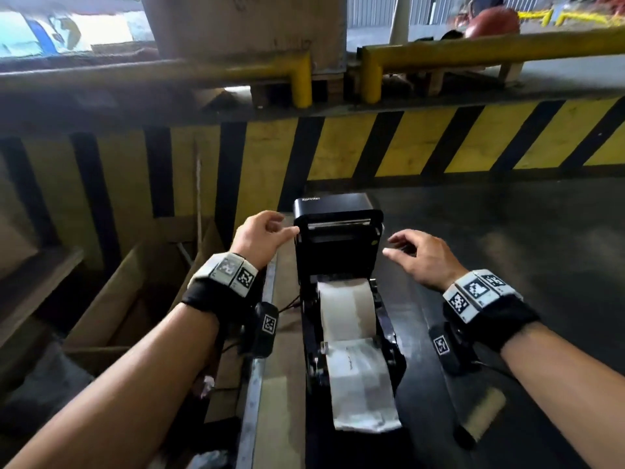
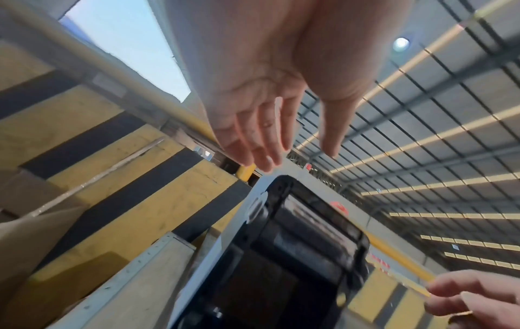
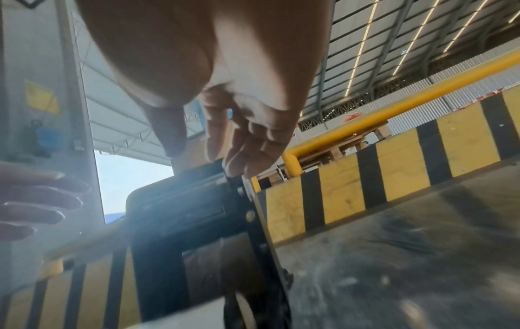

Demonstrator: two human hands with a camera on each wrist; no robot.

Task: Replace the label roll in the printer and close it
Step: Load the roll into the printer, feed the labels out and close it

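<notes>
A black label printer (image 1: pixel 338 252) stands on the dark table with its lid (image 1: pixel 336 211) raised upright. A white label roll (image 1: pixel 345 309) sits in the bay, and a strip of labels (image 1: pixel 362 387) runs out over the front. My left hand (image 1: pixel 267 231) is at the lid's left edge, fingers relaxed, a fingertip at the lid's corner. My right hand (image 1: pixel 416 252) hovers just right of the lid, fingers spread and holding nothing. In the left wrist view the left hand (image 2: pixel 267 142) is above the lid (image 2: pixel 303 240). In the right wrist view the right hand (image 3: pixel 225 142) reaches the lid's corner (image 3: pixel 197 195).
A yellow and black striped barrier (image 1: pixel 372 147) runs behind the printer, with yellow railings (image 1: pixel 473 52) above it. An open cardboard box (image 1: pixel 135 299) sits left of the table's metal edge (image 1: pixel 260 367). The dark tabletop (image 1: pixel 524 248) stretches to the right.
</notes>
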